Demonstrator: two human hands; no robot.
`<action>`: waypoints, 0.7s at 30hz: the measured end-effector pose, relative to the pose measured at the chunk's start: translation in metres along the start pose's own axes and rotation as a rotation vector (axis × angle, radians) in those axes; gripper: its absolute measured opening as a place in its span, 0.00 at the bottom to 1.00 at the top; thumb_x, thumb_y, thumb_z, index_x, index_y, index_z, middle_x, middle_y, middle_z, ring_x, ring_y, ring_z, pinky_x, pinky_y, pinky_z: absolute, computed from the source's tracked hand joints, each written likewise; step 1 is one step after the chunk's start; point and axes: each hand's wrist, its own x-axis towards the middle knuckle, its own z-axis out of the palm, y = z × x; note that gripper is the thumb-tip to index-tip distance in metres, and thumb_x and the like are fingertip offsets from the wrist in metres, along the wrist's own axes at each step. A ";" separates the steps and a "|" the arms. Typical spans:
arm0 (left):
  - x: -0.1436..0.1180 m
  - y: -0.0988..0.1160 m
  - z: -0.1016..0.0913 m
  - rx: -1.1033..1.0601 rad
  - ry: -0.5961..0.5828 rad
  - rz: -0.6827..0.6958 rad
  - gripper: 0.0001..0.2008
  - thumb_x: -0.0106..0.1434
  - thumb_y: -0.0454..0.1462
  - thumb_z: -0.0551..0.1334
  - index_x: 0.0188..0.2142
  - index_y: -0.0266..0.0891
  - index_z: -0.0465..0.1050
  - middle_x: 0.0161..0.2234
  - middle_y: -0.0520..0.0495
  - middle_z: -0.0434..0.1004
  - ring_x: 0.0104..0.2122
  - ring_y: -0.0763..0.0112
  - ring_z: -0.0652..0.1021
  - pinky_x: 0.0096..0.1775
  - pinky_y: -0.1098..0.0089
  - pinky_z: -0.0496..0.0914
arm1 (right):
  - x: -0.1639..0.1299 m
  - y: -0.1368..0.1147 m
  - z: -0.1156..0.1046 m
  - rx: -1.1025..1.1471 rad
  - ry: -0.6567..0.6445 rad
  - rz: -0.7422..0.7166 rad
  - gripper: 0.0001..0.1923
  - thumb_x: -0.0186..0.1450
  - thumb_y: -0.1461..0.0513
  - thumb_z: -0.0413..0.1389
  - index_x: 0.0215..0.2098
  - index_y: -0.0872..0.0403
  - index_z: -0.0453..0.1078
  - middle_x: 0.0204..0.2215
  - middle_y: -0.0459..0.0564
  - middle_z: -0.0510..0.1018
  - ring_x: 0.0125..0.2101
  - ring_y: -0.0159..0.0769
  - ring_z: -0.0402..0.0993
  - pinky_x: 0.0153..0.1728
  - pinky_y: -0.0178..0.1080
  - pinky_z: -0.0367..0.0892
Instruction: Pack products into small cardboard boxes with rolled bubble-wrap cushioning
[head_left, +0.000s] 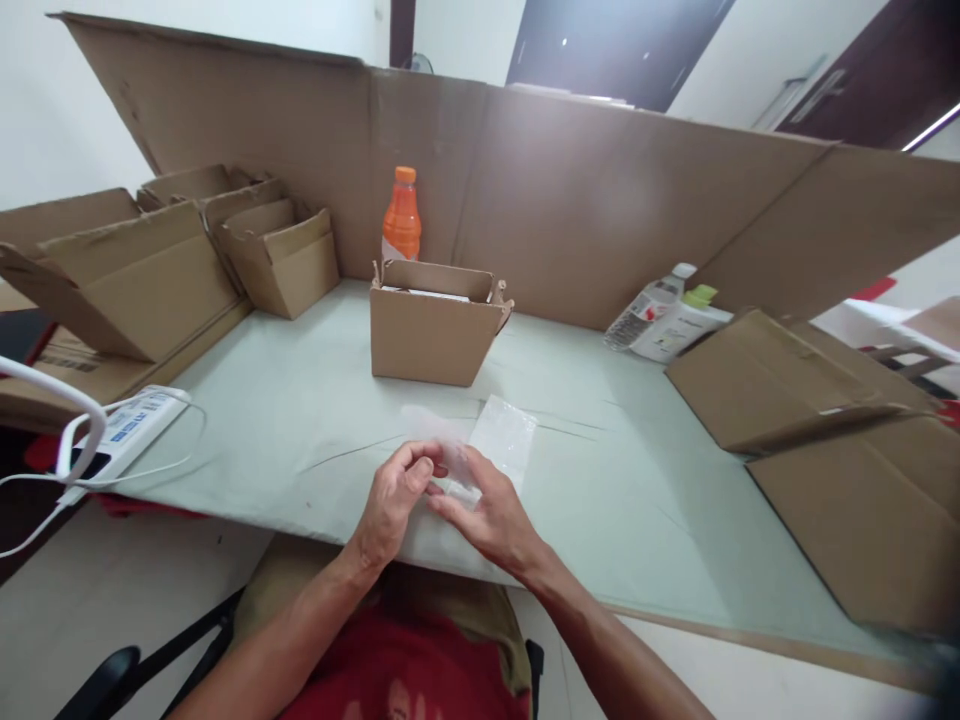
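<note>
At the far left I see a white power strip [124, 430] with a white cable looping off the table edge, and behind it a stack of flattened and half-folded cardboard boxes [150, 270]. My left hand [390, 500] sits near the front edge of the pale green table [300, 410], fingers curled in, thumb and fingertips pinching the left edge of a small clear plastic bag [459, 470]. The bag is held just above the table between both hands; it is blurred, so I cannot tell what is inside it. My right hand [487, 515] meets it from the other side, fingers closed on the same bag, the two hands nearly touching. Just behind the bag a white translucent sheet [504, 435] lies flat on the table. Further back stands an open cardboard box [431, 325], upright, with an orange bottle [402, 215] behind it against the tall cardboard wall [600, 200]. To the right, a clear bottle and a white bottle with a green cap [667, 320] lie tipped together, and past them flat cardboard sheets [825, 430] overlap along the table's right side
</note>
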 end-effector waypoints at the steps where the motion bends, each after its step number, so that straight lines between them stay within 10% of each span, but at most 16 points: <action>1: -0.005 0.000 0.001 0.030 0.023 0.012 0.21 0.64 0.52 0.62 0.45 0.36 0.73 0.42 0.43 0.77 0.41 0.64 0.77 0.42 0.67 0.73 | -0.002 -0.002 0.003 0.006 0.003 -0.012 0.16 0.68 0.53 0.58 0.51 0.48 0.73 0.44 0.51 0.81 0.43 0.42 0.77 0.47 0.44 0.70; 13: -0.034 0.013 -0.005 -0.048 0.260 -0.108 0.18 0.51 0.41 0.71 0.38 0.34 0.77 0.35 0.47 0.81 0.35 0.68 0.78 0.39 0.70 0.73 | -0.018 -0.021 -0.028 0.215 0.050 0.108 0.15 0.71 0.51 0.53 0.35 0.50 0.76 0.31 0.48 0.80 0.33 0.39 0.75 0.37 0.39 0.69; 17: -0.046 0.004 -0.026 -0.123 0.322 -0.186 0.17 0.47 0.41 0.73 0.35 0.33 0.78 0.31 0.48 0.80 0.30 0.70 0.78 0.34 0.72 0.73 | 0.030 -0.007 -0.053 -0.195 0.010 0.056 0.15 0.71 0.57 0.49 0.34 0.50 0.76 0.30 0.47 0.81 0.34 0.39 0.76 0.39 0.39 0.67; 21: -0.057 -0.011 -0.035 -0.154 0.319 -0.298 0.19 0.48 0.39 0.72 0.38 0.32 0.75 0.30 0.46 0.80 0.27 0.68 0.78 0.27 0.68 0.76 | 0.099 0.018 -0.034 -0.438 -0.069 0.068 0.12 0.69 0.63 0.52 0.36 0.50 0.78 0.35 0.48 0.83 0.38 0.41 0.77 0.41 0.39 0.66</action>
